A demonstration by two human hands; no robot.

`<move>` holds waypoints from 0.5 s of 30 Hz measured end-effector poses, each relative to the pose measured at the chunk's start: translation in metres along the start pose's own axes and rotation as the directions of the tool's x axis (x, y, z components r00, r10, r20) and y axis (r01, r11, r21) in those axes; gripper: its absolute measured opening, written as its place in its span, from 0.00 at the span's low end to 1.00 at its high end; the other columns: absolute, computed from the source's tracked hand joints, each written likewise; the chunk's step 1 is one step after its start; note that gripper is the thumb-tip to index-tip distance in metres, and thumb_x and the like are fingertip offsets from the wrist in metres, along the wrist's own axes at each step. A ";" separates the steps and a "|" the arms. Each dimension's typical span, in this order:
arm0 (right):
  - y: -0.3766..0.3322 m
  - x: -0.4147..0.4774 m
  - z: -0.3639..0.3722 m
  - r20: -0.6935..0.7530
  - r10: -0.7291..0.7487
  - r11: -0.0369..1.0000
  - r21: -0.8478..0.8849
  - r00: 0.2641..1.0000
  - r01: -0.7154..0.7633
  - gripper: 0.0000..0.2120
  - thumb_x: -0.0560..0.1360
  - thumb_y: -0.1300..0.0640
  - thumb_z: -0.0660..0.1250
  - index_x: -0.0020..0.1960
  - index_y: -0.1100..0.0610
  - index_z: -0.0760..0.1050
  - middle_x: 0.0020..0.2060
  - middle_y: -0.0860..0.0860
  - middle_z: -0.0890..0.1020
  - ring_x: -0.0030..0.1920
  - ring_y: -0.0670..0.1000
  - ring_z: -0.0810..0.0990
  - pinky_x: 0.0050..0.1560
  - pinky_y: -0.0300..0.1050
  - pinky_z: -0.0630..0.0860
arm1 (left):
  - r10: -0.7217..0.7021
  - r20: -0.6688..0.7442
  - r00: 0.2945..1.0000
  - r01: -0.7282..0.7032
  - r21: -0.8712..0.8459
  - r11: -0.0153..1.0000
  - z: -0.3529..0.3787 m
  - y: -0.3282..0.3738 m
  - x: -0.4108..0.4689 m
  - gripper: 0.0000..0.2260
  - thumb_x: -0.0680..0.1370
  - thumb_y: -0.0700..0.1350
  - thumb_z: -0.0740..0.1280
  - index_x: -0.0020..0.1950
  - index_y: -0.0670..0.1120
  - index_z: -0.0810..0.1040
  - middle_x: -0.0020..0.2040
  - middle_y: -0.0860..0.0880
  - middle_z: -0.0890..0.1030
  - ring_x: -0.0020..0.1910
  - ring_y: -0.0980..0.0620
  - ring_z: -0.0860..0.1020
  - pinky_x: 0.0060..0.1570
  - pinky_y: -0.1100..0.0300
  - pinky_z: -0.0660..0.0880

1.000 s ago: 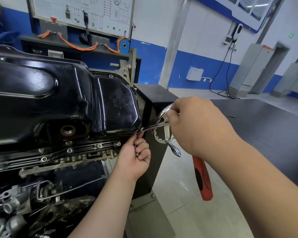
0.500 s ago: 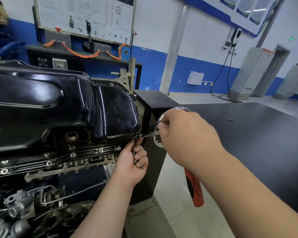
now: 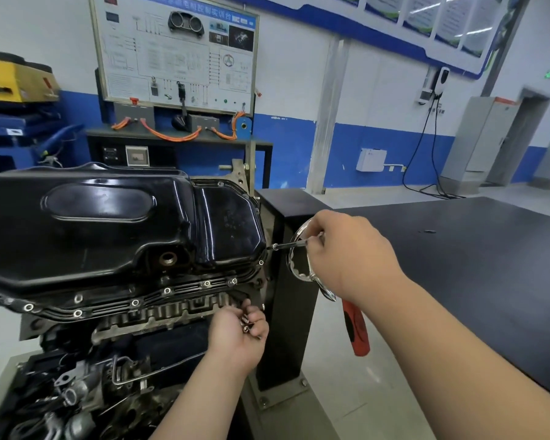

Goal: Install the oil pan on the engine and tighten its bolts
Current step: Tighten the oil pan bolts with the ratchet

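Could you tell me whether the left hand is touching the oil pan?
Apart. The head view shows the left hand below the oil pan, holding small bolts, with a strip of engine block visible between them.

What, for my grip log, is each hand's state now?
Left hand: curled round small silver bolts.
Right hand: gripping slim chrome tool shaft.

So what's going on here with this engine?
A person is bolting a glossy black oil pan onto an engine. The right hand grips a slim chrome driver shaft, its tip set against the pan's rim at the right end. The left hand, lower down beside the engine, holds a few small loose bolts. A row of bolts already sits along the pan's near rim.
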State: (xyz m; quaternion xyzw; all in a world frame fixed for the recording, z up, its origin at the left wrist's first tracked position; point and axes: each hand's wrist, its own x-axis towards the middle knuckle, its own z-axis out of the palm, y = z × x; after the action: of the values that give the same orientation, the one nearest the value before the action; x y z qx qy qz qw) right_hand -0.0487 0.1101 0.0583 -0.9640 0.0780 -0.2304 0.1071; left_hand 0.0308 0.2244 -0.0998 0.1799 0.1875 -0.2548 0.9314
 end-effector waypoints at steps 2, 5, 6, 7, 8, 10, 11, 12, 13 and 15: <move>0.002 -0.002 -0.008 -0.029 0.008 0.999 0.032 1.000 -0.007 0.05 0.76 0.52 0.58 0.47 0.44 0.71 0.36 0.43 0.74 0.37 0.46 0.74 0.36 0.43 0.72 | -0.036 -0.005 0.999 0.036 0.024 0.999 0.008 -0.002 -0.012 0.08 0.75 0.37 0.51 0.41 0.42 0.69 0.27 0.48 0.68 0.21 0.55 0.65 0.15 0.68 0.58; 0.003 -0.002 -0.024 -0.046 0.010 0.995 0.100 0.999 -0.005 0.05 0.76 0.52 0.59 0.44 0.43 0.70 0.35 0.41 0.75 0.34 0.45 0.75 0.33 0.42 0.71 | -0.101 0.069 0.993 0.090 0.148 0.985 0.037 0.000 -0.034 0.10 0.77 0.36 0.50 0.41 0.41 0.68 0.28 0.48 0.68 0.18 0.55 0.65 0.15 0.68 0.58; 0.002 -0.001 -0.030 -0.053 0.007 0.993 0.121 0.999 0.000 0.05 0.76 0.53 0.59 0.44 0.43 0.70 0.36 0.41 0.75 0.34 0.45 0.75 0.33 0.42 0.71 | -0.108 0.099 0.989 0.085 0.211 0.974 0.050 0.003 -0.041 0.10 0.77 0.34 0.49 0.41 0.41 0.69 0.30 0.48 0.69 0.18 0.56 0.65 0.15 0.68 0.58; 0.002 0.001 -0.036 -0.064 0.003 0.990 0.141 0.998 0.006 0.06 0.76 0.53 0.59 0.44 0.42 0.70 0.36 0.40 0.75 0.34 0.44 0.75 0.32 0.41 0.71 | -0.107 0.131 0.986 0.066 0.284 0.957 0.064 0.009 -0.048 0.11 0.77 0.33 0.50 0.42 0.41 0.69 0.32 0.48 0.70 0.19 0.57 0.65 0.15 0.67 0.58; 0.001 0.004 -0.041 -0.078 0.000 0.987 0.159 0.997 0.012 0.06 0.76 0.53 0.60 0.44 0.42 0.70 0.36 0.40 0.74 0.33 0.43 0.75 0.31 0.41 0.71 | -0.098 0.163 0.982 0.033 0.363 0.931 0.080 0.016 -0.055 0.11 0.78 0.33 0.50 0.43 0.41 0.70 0.33 0.48 0.71 0.19 0.58 0.65 0.15 0.68 0.57; -0.002 0.012 -0.052 -0.105 0.006 0.983 0.186 0.994 0.013 0.06 0.76 0.54 0.60 0.44 0.42 0.71 0.36 0.40 0.75 0.33 0.43 0.75 0.30 0.40 0.70 | -0.059 0.212 0.975 -0.061 0.519 0.853 0.110 0.036 -0.066 0.10 0.81 0.35 0.51 0.47 0.40 0.71 0.34 0.49 0.74 0.19 0.59 0.65 0.16 0.70 0.56; -0.004 0.018 -0.056 -0.116 0.014 0.980 0.199 0.993 0.009 0.06 0.76 0.53 0.60 0.44 0.42 0.71 0.35 0.41 0.75 0.33 0.43 0.75 0.30 0.40 0.70 | -0.043 0.229 0.973 -0.102 0.587 0.803 0.124 0.047 -0.070 0.09 0.81 0.36 0.52 0.50 0.40 0.72 0.34 0.49 0.74 0.20 0.60 0.65 0.16 0.70 0.55; -0.006 0.024 -0.059 -0.125 0.024 0.976 0.217 0.992 0.004 0.06 0.76 0.53 0.61 0.44 0.43 0.72 0.35 0.40 0.75 0.32 0.43 0.75 0.29 0.39 0.69 | -0.033 0.240 0.970 -0.134 0.645 0.752 0.138 0.059 -0.072 0.09 0.82 0.36 0.53 0.51 0.39 0.72 0.34 0.49 0.75 0.20 0.60 0.64 0.16 0.70 0.55; -0.009 0.031 -0.061 -0.132 0.034 0.971 0.237 0.991 -0.002 0.05 0.76 0.53 0.61 0.44 0.43 0.72 0.34 0.40 0.74 0.31 0.43 0.76 0.28 0.39 0.69 | -0.023 0.249 0.968 -0.162 0.695 0.701 0.151 0.070 -0.073 0.09 0.82 0.37 0.53 0.52 0.38 0.72 0.35 0.49 0.75 0.19 0.61 0.64 0.15 0.70 0.56; -0.013 0.045 -0.064 -0.144 0.049 0.964 0.265 0.988 -0.009 0.05 0.76 0.53 0.61 0.45 0.44 0.73 0.34 0.39 0.74 0.30 0.43 0.76 0.26 0.38 0.67 | 0.015 0.268 0.963 -0.227 0.785 0.577 0.174 0.093 -0.070 0.08 0.82 0.37 0.54 0.52 0.38 0.72 0.38 0.48 0.79 0.19 0.61 0.64 0.15 0.70 0.56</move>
State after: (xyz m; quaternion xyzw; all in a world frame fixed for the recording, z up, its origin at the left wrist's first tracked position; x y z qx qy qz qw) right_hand -0.0370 0.1031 0.1365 -0.9199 0.0684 -0.3089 0.2316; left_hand 0.0704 0.2526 0.1040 0.5652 -0.0716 -0.2664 0.7775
